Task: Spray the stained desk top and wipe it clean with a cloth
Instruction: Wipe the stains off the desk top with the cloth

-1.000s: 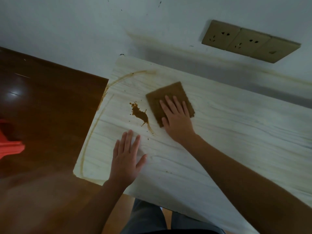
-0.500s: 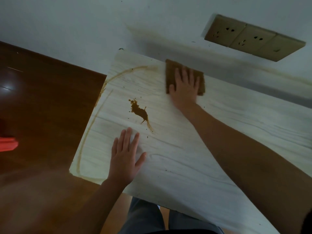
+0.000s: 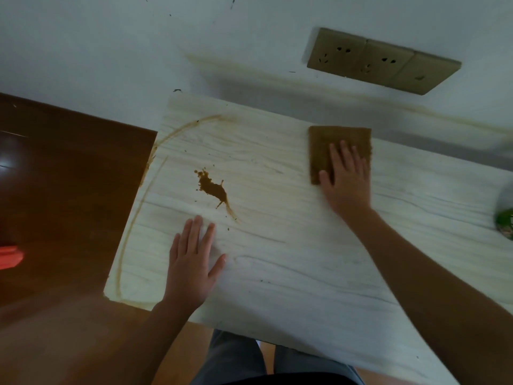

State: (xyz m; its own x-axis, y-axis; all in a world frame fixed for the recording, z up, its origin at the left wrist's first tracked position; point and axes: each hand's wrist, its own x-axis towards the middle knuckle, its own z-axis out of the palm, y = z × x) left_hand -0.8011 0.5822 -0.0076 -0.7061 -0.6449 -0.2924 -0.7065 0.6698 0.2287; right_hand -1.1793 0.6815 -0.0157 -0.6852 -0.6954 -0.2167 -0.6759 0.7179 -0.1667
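Right grip (image 3: 347, 184): my right hand lies flat with the fingers straight, pressing down on the cloth; nothing is curled round it.
Left grip (image 3: 191, 262): my left hand is spread palm down on the bare tabletop, thumb out to the side, holding nothing.
Cloth (image 3: 333, 140): a brown square lying flat under the right grip's fingers. Most of it shows beyond the fingertips, toward the wall, and the thumb sits at its near left corner.
Tabletop (image 3: 305, 259): pale with a wood-grain pattern; both grips rest on it.
Stain (image 3: 213, 188): a dark brown blot with small spatters, well to the left of the right grip and clear of the cloth. It lies just beyond the left grip's fingertips, and its thin tail points back toward them.
Streak (image 3: 183, 127): a long brown curved line, left of and beyond the left grip, following the tabletop's far left corner and its left edge.
Sockets (image 3: 383, 61): a row of tan wall plates, beyond the right grip.
Green object (image 3: 506, 223): to the right of the right grip and cut by the frame edge; I cannot tell what it is.
Floor (image 3: 69, 176): dark wood, left of the left grip.
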